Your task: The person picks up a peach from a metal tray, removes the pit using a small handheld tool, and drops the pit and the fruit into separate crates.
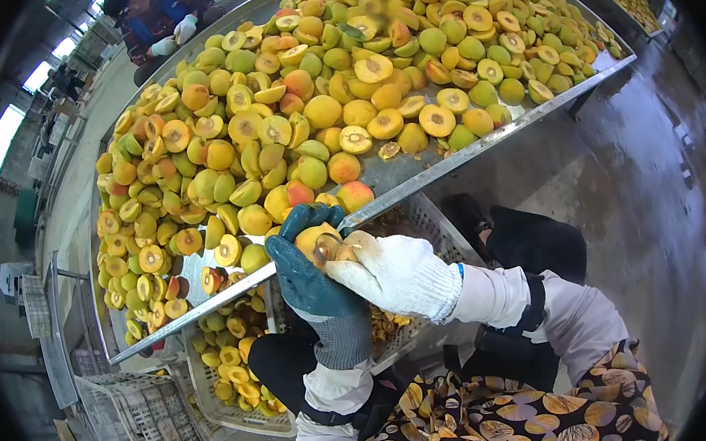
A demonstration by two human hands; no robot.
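My left hand [311,269], in a dark green coated glove, is closed around a halved yellow fruit [312,242] just past the table's near edge. My right hand [390,271], in a white knit glove, meets it there, its fingers pressed together at the cut face. A small curved metal piece shows at those fingertips, partly hidden by the glove. Beyond both hands, many halved yellow, green and reddish fruits [275,129] cover the metal table [480,154].
Below the table edge stand a crate of fruit pieces [244,420] and another crate [445,234] behind my right hand. Stacked crates [149,423] are at lower left. A person [159,24] in white gloves sits across the table at upper left.
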